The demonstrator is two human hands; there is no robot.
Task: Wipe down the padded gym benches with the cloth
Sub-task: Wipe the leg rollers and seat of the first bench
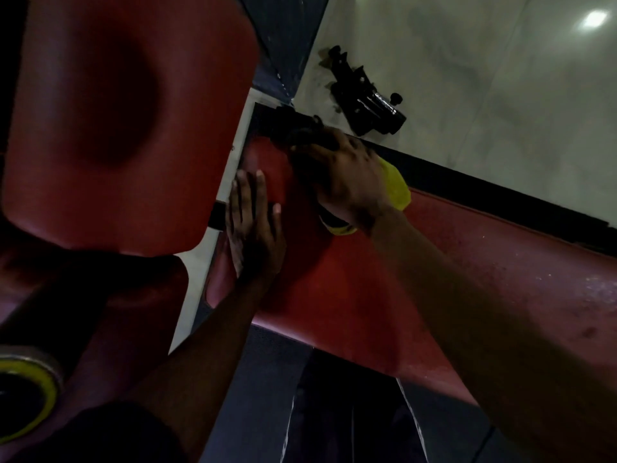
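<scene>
A long red padded bench (pixel 384 295) runs from the centre to the right edge. My right hand (pixel 337 175) grips a yellow cloth (pixel 397 185) and presses it on the bench's far end; most of the cloth is hidden under the hand. My left hand (pixel 253 225) lies flat with straight fingers on the same pad, just left of the right hand. A second red pad (pixel 127 121) fills the upper left, close to the camera.
A black metal machine part (pixel 367 98) lies on the pale tiled floor (pixel 500 78) beyond the bench. Dark rubber flooring (pixel 267 396) shows below the bench. A black and yellow round object (pixel 23 399) sits at the lower left edge.
</scene>
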